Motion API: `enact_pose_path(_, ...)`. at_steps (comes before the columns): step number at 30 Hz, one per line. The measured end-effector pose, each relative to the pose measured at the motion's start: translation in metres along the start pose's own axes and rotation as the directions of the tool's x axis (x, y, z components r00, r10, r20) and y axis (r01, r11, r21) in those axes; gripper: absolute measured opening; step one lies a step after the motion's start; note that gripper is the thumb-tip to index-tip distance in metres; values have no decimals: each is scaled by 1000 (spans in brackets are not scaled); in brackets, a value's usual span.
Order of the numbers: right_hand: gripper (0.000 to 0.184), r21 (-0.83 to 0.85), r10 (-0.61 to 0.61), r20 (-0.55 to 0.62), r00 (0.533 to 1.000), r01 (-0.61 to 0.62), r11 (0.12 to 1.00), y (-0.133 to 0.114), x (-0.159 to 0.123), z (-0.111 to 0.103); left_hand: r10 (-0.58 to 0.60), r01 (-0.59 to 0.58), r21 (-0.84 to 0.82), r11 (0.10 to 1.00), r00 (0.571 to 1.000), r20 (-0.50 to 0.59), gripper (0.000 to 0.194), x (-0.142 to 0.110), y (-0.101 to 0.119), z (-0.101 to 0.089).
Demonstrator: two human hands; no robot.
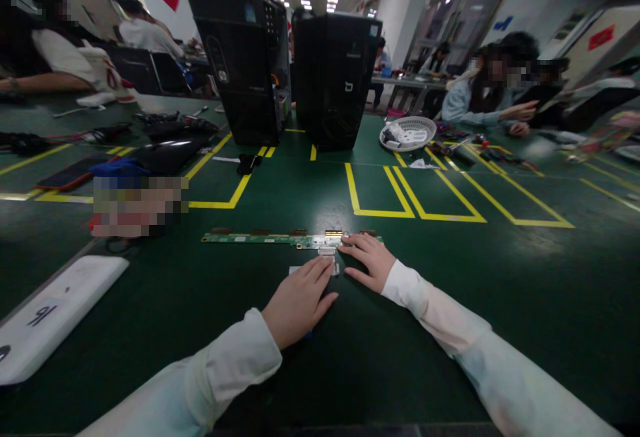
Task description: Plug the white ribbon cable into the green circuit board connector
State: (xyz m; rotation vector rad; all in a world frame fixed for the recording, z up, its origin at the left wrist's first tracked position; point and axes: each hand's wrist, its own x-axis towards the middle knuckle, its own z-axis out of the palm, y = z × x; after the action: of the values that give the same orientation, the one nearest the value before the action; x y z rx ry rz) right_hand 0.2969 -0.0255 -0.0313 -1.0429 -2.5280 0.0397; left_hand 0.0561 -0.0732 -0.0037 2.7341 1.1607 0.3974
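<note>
A long, narrow green circuit board (255, 239) lies across the green table in front of me, with several dark and gold tabs along its far edge. A pale connector (327, 251) sits at its near edge. My left hand (303, 297) rests flat just below that connector, fingers stretched forward over a small whitish piece (294, 270), mostly covered. My right hand (369, 260) lies on the board's right part, fingers spread, the fingertips touching its surface. Neither hand is closed around anything.
Two black computer towers (333, 83) stand at the back. A white basket (407, 133) with small items is behind to the right. On the left lie a white device (55, 317) and a blue cloth-like item (120, 167). Yellow tape (385, 213) marks the tabletop. Other people sit around.
</note>
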Motion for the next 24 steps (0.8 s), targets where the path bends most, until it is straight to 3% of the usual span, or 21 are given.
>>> enact_pose_path(17,45,14,-1,-13,1000,2,1000,3,0,3,-39,44,-43,998,994,104,53,2,-2,-10)
enact_pose_path(24,46,2,-7,-14,1000,7,1000,3,-1,3,-57,55,36,998,996,61,52,2,4,-4)
